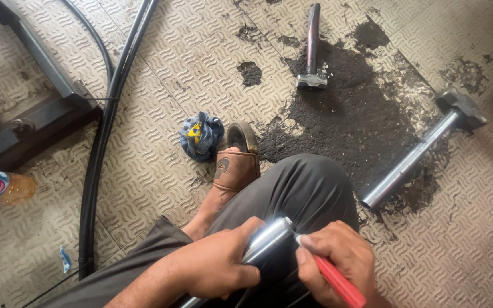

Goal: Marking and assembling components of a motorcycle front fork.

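Hands are working low in the frame: the left hand (215,268) is clamping a shiny metal tube (266,239) over the knee, the right hand (335,265) gripping a red-handled tool (338,282) at its end. The tube looks stiff, smooth, likely slippery; mid-shaft seems the surest hold. Two hammers (312,48) are lying upper right.
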